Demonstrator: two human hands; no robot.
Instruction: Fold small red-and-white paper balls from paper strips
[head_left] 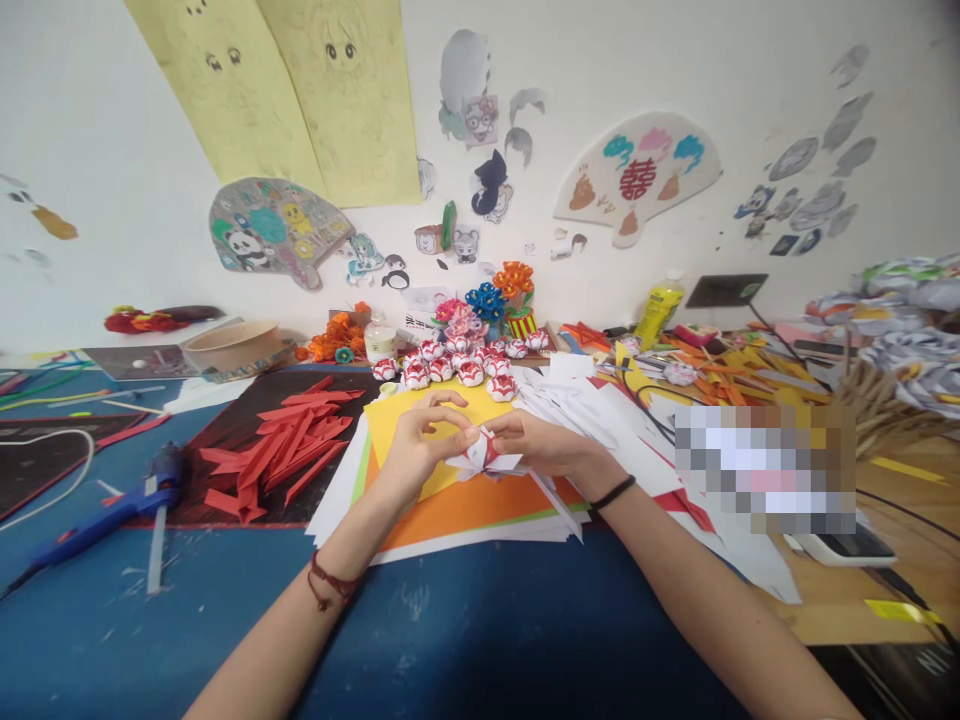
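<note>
Between my two hands is a small red and white folded paper flower (480, 452), with loose white strips sticking out of it. My left hand (429, 432) pinches its left side between thumb and finger, the other fingers curved above. From the right, my right hand (536, 440) grips the flower with closed fingers. Both hands are just above a stack of coloured paper (442, 522), orange and yellow on top. Behind them stand several finished red and white paper flowers (470, 373) in a cluster.
Red paper strips (300, 445) lie on a dark mat at left, near a blue glue gun (142, 505) with a glue stick. White paper strips (562, 405) spread to the right. A yellow bottle (660, 310) and a round bowl (231, 348) stand along the wall.
</note>
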